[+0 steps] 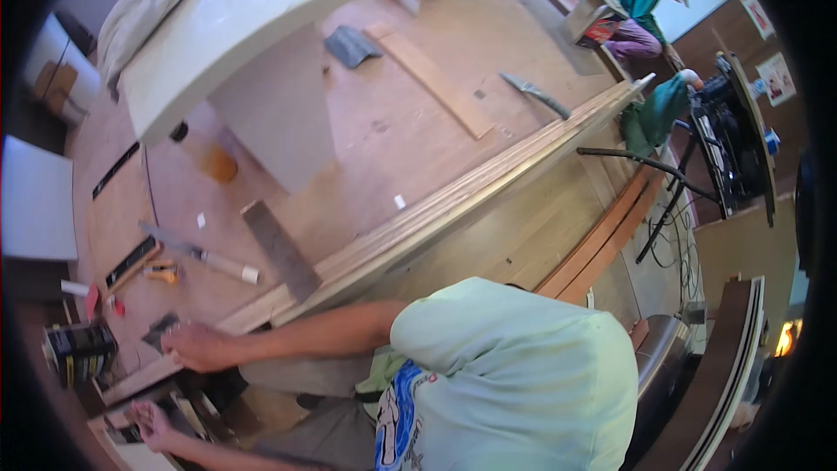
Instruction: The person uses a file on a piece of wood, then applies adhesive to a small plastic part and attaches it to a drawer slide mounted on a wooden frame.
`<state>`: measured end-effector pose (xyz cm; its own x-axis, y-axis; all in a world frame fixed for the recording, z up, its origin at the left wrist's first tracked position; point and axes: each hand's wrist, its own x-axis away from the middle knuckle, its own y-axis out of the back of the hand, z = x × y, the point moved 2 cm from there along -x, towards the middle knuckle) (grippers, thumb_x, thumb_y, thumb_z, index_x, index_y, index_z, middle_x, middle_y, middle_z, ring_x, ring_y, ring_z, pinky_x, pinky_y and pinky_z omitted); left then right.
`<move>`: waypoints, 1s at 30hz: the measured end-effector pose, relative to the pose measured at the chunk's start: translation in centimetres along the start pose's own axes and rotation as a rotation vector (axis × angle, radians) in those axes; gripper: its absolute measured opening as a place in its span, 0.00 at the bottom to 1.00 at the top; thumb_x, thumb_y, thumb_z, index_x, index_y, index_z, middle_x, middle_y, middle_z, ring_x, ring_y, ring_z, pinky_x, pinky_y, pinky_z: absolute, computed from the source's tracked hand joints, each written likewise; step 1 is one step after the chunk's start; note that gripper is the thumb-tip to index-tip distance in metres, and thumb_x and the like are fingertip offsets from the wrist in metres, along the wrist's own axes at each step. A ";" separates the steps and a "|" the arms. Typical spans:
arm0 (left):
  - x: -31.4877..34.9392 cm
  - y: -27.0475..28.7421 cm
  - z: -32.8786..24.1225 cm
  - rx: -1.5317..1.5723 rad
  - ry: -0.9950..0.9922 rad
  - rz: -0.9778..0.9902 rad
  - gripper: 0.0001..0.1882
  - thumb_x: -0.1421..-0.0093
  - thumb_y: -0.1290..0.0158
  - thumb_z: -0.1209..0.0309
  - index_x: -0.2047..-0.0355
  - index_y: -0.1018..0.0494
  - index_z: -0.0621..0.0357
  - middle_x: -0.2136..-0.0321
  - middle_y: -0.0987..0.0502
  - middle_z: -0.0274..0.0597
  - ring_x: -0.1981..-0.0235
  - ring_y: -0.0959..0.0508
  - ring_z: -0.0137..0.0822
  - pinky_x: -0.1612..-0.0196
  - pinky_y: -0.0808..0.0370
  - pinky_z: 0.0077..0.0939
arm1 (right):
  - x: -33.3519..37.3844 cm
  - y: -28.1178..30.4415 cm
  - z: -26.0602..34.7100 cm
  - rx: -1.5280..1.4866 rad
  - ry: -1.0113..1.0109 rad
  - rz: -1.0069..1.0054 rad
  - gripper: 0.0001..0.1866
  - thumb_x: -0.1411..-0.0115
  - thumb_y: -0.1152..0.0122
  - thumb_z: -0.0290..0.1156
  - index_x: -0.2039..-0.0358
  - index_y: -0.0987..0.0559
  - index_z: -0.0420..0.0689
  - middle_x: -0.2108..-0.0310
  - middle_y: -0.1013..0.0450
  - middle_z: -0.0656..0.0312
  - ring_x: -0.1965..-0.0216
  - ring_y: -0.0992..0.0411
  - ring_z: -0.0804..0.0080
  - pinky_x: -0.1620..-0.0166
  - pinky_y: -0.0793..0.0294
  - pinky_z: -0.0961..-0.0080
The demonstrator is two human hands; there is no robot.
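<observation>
My right hand reaches over the near edge of the wooden work surface, its fingers closed on a small dark flat piece whose kind I cannot make out. Lower down, my left hand has its fingers drawn together beside a pale-edged panel or frame. Something small and greyish may be in it, too blurred to name. Past my right hand lie an orange-yellow tool and a handsaw with a pale handle. A dark printed box stands at the left.
A brown wood strip lies across the edge of stacked boards. Farther off are a long plank, a grey-blue sheet, another saw and a curved white panel. A person in green crouches at the far right.
</observation>
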<state>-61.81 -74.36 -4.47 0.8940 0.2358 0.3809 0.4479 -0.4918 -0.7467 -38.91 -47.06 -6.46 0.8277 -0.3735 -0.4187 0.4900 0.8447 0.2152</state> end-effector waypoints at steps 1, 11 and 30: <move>-0.3 -0.1 0.5 -0.011 0.076 0.063 0.24 0.41 0.60 0.78 0.44 0.37 0.75 0.42 0.35 0.64 0.45 0.30 0.57 0.51 0.30 0.52 | 0.2 0.6 -0.1 0.044 0.026 -0.034 0.14 0.48 0.41 0.29 0.61 0.31 0.43 0.62 0.30 0.51 0.56 0.31 0.51 0.54 0.33 0.55; 8.5 -2.5 4.4 0.078 0.140 -0.036 0.12 0.53 0.56 0.73 0.68 0.26 0.58 0.74 0.26 0.40 0.73 0.25 0.39 0.72 0.24 0.42 | 1.6 -1.1 -2.2 0.209 0.037 -0.075 0.15 0.51 0.38 0.30 0.62 0.29 0.46 0.62 0.32 0.53 0.57 0.32 0.52 0.55 0.33 0.56; 10.9 -4.4 1.2 0.075 0.062 -0.066 0.04 0.53 0.57 0.73 0.78 0.32 0.55 0.82 0.34 0.37 0.82 0.32 0.34 0.74 0.25 0.37 | 0.4 -3.2 -1.0 0.107 0.146 -0.042 0.16 0.52 0.39 0.28 0.63 0.32 0.46 0.60 0.36 0.50 0.54 0.35 0.50 0.54 0.36 0.54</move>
<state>-54.01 -68.61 2.28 0.8611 0.2123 0.4619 0.5075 -0.4124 -0.7565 -40.47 -49.55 -8.20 0.7612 -0.3414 -0.5514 0.5561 0.7809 0.2844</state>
